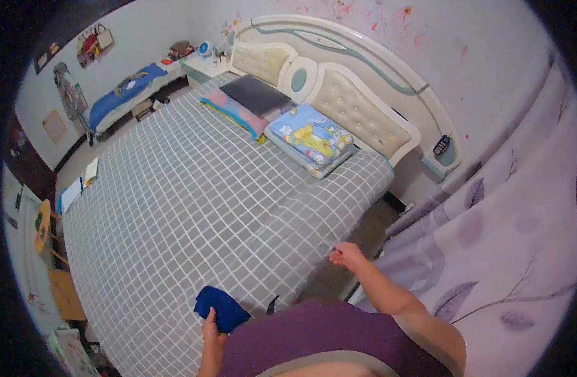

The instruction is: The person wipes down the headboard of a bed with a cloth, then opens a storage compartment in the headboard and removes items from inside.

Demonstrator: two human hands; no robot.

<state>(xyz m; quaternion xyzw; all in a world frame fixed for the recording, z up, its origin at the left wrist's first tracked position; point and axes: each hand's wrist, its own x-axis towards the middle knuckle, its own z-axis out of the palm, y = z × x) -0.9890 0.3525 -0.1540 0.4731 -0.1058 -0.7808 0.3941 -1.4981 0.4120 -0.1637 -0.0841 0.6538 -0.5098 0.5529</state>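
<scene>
My left hand (212, 328) is closed on a folded dark blue cloth (220, 306), thumb on top, at the near edge of the bed in the head view. The cloth lies over a grey bedsheet (175, 207) with a white grid pattern. To the right, my right hand (347, 256) hovers beside the bed's side edge with its fingers curled together. A small dark bit shows at those fingertips, too small to name. Between my hands, a thin black strip (272, 305) sticks up by the bed's edge.
A folded blue cartoon blanket (310, 138) and pillows (254, 94) lie by the cream headboard (357, 113). A lilac curtain (489, 239) hangs close on my right. An open book (81, 185) rests at the bed's far left edge, near a wooden chair (43, 226).
</scene>
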